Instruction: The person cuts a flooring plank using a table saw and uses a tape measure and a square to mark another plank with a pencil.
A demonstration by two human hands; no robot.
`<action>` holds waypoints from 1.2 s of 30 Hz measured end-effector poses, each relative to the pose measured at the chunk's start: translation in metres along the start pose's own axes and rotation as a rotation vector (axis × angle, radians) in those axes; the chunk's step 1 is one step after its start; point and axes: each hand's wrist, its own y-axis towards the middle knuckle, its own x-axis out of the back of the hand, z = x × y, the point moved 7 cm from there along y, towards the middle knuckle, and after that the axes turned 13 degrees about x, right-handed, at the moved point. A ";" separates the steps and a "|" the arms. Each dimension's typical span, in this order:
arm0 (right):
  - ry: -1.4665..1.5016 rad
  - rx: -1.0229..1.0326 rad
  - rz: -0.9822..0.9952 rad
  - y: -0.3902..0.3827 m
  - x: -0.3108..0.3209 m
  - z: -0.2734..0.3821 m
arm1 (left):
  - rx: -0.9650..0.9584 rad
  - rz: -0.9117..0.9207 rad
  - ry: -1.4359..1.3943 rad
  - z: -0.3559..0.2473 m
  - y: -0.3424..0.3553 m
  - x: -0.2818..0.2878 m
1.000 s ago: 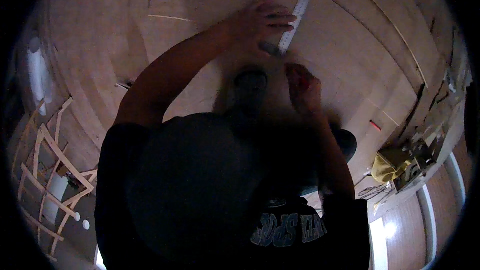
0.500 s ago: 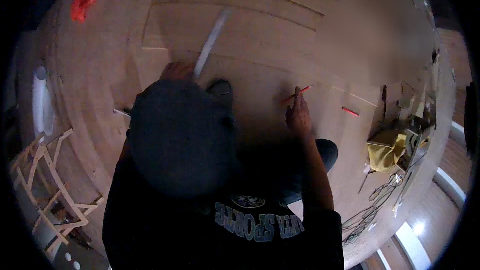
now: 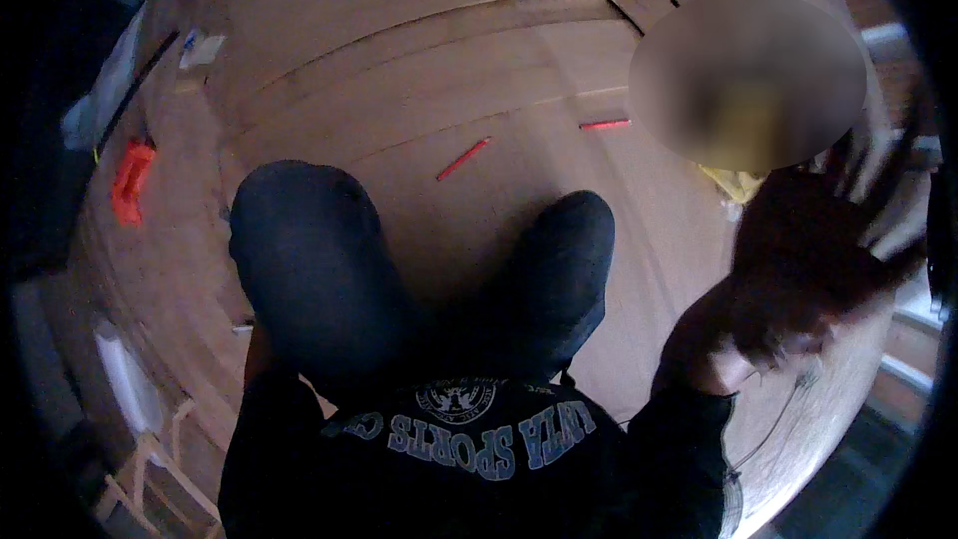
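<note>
My right hand (image 3: 808, 260) is raised close to the camera at the right, dark and motion-smeared, with its fingers spread and nothing visible between them. My left forearm (image 3: 257, 361) shows beside my left knee (image 3: 304, 225); the hand itself is hidden behind that leg. Two red pencils lie apart on the plywood boards: one (image 3: 463, 159) in front of my knees, the other (image 3: 605, 124) farther right. My right knee (image 3: 574, 250) is bent over the floor.
An orange tool or case (image 3: 132, 180) lies at the left. A white roll (image 3: 128, 379) and wooden lattice frames (image 3: 150, 454) sit lower left. A yellow bag (image 3: 733, 180) shows partly below a blurred patch at the upper right, with cables (image 3: 778, 409) lower right.
My right hand has released the red pencil and risen rightward toward the camera. My left hand has dropped out of sight. The view has shifted, and the steel ruler is no longer visible.
</note>
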 end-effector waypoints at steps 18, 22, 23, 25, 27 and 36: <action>0.003 -0.194 0.409 -0.004 0.025 -0.070 | -0.776 -0.075 0.263 -0.462 0.164 0.050; 0.034 -0.211 0.447 -0.019 0.072 -0.120 | -0.677 -0.184 0.296 -0.540 0.174 0.045; 0.032 -0.189 0.461 -0.016 0.079 -0.126 | -0.659 -0.245 0.223 -0.565 0.194 0.057; 0.048 -0.149 0.473 -0.006 0.101 -0.142 | -0.547 -0.280 0.097 -0.577 0.218 0.044; 0.024 -0.116 0.433 0.008 0.128 -0.150 | -0.565 -0.127 0.059 -0.590 0.222 0.046; -0.602 -1.227 0.216 -0.127 0.345 -0.371 | -0.494 -0.202 0.064 -0.602 0.231 0.053</action>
